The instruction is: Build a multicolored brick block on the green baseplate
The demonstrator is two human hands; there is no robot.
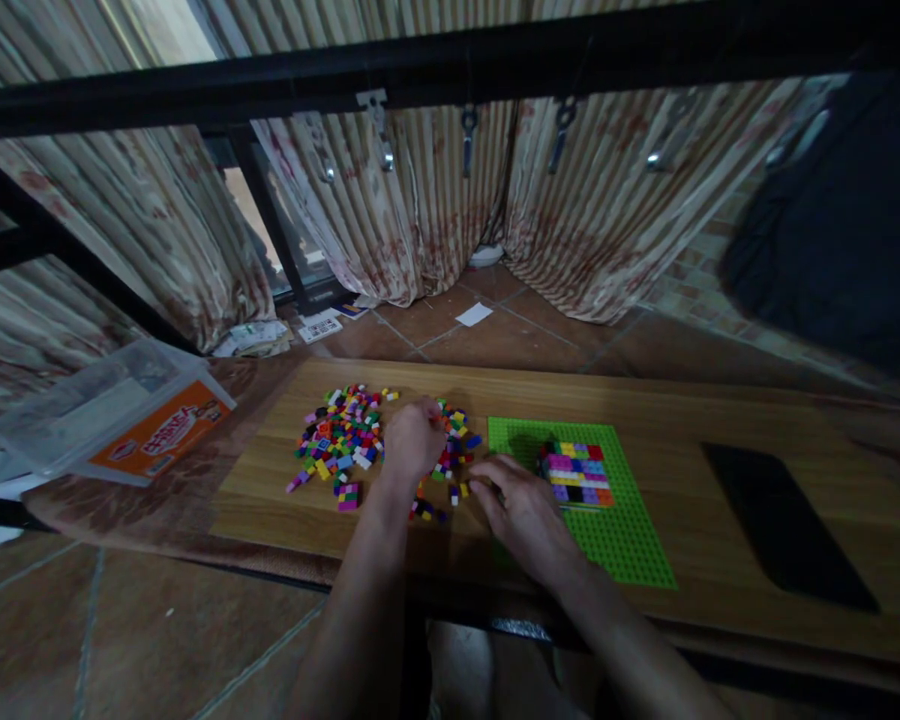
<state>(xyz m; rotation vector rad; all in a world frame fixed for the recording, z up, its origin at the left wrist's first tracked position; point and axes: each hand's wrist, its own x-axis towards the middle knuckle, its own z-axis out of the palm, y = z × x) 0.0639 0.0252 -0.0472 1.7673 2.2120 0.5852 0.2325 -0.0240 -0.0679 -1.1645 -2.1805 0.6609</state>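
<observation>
Brick assembly [579, 473]: a compact multicoloured block, right of centre in the frame, with rows in yellow, red, purple, pink, white, black and orange laid side by side; this portion looks joined.
Green studded baseplate [630, 550]: lies right of centre under the assembly, with bare studs around the block, most of them toward its near and right edges.
Loose toy bricks [337, 430]: spread in mixed colours from left of centre to the middle of the frame, many of them not placed on the baseplate.
Pink-and-green brick cluster [348, 497]: sits at the near edge of the spread, apart from the baseplate; it seems to be several pieces put together.
Left hand [414, 437]: over the loose bricks at the centre of the frame, fingers curled downward; whether they grasp a brick cannot be told, as the hand hides their tips.
Right hand [521, 510]: between the loose bricks and the assembly, thumb and forefinger bent close beside a yellow brick [463, 489]; whether they grip it cannot be told.
Progress: judged by the block and the spread, a fair part is built, while plenty of pieces lie unused; how many more belong is unclear.
Bench [270, 500]: wood-grained, carries bricks, baseplate and, at lower right, a flat black panel [791, 525].
Clear plastic tub [112, 400]: at left, orange label facing the bench.
</observation>
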